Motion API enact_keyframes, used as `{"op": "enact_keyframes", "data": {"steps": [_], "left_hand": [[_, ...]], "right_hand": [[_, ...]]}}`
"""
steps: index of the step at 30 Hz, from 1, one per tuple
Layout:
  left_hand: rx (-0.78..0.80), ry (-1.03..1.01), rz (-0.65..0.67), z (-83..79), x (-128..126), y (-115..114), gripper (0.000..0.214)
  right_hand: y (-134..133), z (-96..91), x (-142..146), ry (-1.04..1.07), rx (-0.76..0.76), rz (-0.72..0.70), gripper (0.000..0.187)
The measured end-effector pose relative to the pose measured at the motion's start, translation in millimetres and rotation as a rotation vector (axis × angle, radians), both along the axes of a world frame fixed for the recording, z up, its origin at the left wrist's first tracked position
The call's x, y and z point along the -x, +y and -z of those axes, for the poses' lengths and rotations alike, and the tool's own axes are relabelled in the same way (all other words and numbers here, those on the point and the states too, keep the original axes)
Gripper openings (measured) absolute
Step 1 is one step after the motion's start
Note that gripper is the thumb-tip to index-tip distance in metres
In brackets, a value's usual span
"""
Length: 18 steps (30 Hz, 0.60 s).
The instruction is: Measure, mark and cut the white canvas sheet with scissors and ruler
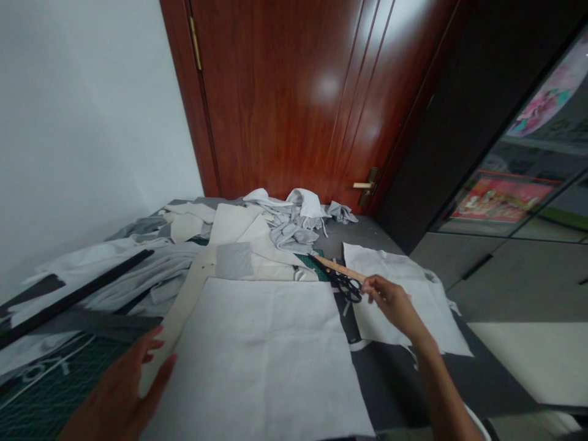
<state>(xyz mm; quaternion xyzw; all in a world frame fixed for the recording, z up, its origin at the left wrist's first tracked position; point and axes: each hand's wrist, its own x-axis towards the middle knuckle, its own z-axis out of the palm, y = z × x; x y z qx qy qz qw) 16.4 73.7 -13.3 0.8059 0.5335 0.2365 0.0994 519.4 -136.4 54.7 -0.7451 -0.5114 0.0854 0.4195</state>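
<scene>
A large white cloth (pixel 271 355) with faint crease lines lies flat in front of me. My left hand (pixel 126 380) is at its lower left, fingers and thumb apart, over the end of a long cream strip (pixel 190 294); whether it touches the strip I cannot tell. On the other side, my right hand (pixel 388 300) is closed around the end of a thin, light wooden stick (pixel 339 267) with a narrowed far tip. Black-handled scissors (pixel 350 288) lie just beneath the stick, close to my right fingertips. A grey patch (pixel 234 260) rests on cream material above the cloth.
Crumpled white and grey fabric (pixel 294 226) is heaped by the wooden door (pixel 285 110). More fabric and a long black bar (pixel 78 297) lie left, over a green cutting mat (pixel 68 392). A second white cloth (pixel 395 275) lies right, near the dark cabinet (pixel 459 263).
</scene>
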Motion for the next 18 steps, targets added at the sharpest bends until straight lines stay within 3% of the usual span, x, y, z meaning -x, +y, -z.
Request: {"op": "enact_keyframes", "data": {"steps": [4,10,14,18], "left_hand": [[-0.030,-0.060,0.213,-19.5,-49.1,-11.9,0.063],[-0.146,-0.065,0.552,-9.2,-95.2,-11.7,0.053],[-0.137,-0.004,0.650,-10.6,-119.8,13.6,0.049],[-0.161,0.046,0.686,-17.0,-146.7,57.7,0.044]], "right_hand": [[42.2,18.3,-55.7,-0.190,0.003,0.122,0.026],[56.9,52.3,-79.3,-0.307,0.070,0.193,0.033],[49.3,60.2,-80.5,-0.374,0.158,0.200,0.036],[42.4,64.6,-83.4,-0.438,0.268,0.186,0.033]]}}
